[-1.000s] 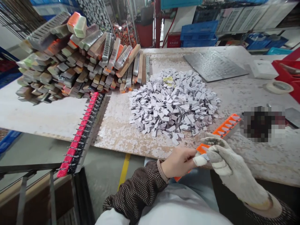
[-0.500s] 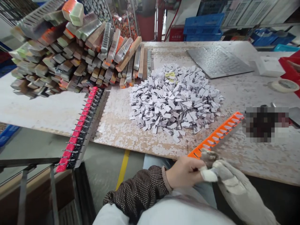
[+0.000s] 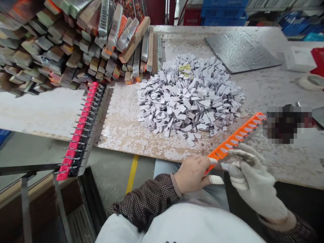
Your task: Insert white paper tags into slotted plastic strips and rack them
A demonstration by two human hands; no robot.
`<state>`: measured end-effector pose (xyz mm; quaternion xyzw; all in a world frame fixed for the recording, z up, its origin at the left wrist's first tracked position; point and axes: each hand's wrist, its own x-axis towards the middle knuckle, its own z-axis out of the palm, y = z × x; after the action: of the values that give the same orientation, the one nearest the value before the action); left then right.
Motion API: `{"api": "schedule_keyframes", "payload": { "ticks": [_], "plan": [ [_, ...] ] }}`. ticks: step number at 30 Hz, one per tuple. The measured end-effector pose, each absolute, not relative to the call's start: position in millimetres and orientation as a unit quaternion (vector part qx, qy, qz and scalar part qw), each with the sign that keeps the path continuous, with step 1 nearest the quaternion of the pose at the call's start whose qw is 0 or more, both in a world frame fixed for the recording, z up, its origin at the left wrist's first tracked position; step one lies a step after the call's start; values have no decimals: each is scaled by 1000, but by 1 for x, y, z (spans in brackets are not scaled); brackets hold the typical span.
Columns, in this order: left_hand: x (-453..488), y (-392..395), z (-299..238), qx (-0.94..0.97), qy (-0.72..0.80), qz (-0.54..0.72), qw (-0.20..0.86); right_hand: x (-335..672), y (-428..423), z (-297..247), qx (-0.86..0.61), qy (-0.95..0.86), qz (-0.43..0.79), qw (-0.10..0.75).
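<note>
My left hand [image 3: 192, 173], bare with white tape on its fingertips, is shut on the near end of an orange slotted plastic strip [image 3: 235, 138]. The strip slants across the board towards the far right. My right hand [image 3: 249, 172], in a white cotton glove, sits just beside the strip with its fingertips at the strip's edge. I cannot tell whether those fingers pinch anything small. A large heap of small white paper tags [image 3: 188, 96] lies beyond both hands, with a yellow slip [image 3: 184, 68] near its top.
A worn board table [image 3: 121, 135] carries a tall stack of coloured bars [image 3: 76, 44], a metal plate [image 3: 241, 49] and a white box [image 3: 300, 59]. A red strip with metal pins [image 3: 81, 131] overhangs its near left edge. A pixelated patch [image 3: 288, 123] hides part of the right side.
My right hand has risen and its fingers now reach the strip's side. The left hand keeps the strip's near end. The whole scene has shifted upward in the view.
</note>
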<state>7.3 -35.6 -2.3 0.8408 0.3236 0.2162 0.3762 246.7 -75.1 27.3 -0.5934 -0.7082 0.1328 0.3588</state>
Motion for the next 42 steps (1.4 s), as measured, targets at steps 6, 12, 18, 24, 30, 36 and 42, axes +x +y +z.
{"api": "schedule_keyframes", "payload": {
  "ticks": [6, 12, 18, 24, 30, 36, 42],
  "plan": [
    [8, -44, -25, 858, 408, 192, 248, 255, -33, 25, -491, -837, -171, 170],
    [11, -47, -36, 855, 403, 203, 258, 244, -26, 22, -492, -850, -150, 110],
    [16, -54, -43, 853, 400, 224, 249, 243, -24, 12, -524, -836, -73, 145],
    [6, -23, -25, 866, 408, 215, 192, 247, -22, 16, -532, -827, -77, 165],
    [-16, 61, 13, 868, 475, 143, 20, 265, -19, 22, -502, -841, -89, 181],
    [-18, 79, 18, 835, 502, 179, 141, 270, -25, 23, -524, -803, -119, 260],
    [-6, 22, 24, 564, 384, 371, 630, 230, -18, 36, -518, -787, -57, 330]
  ]
}}
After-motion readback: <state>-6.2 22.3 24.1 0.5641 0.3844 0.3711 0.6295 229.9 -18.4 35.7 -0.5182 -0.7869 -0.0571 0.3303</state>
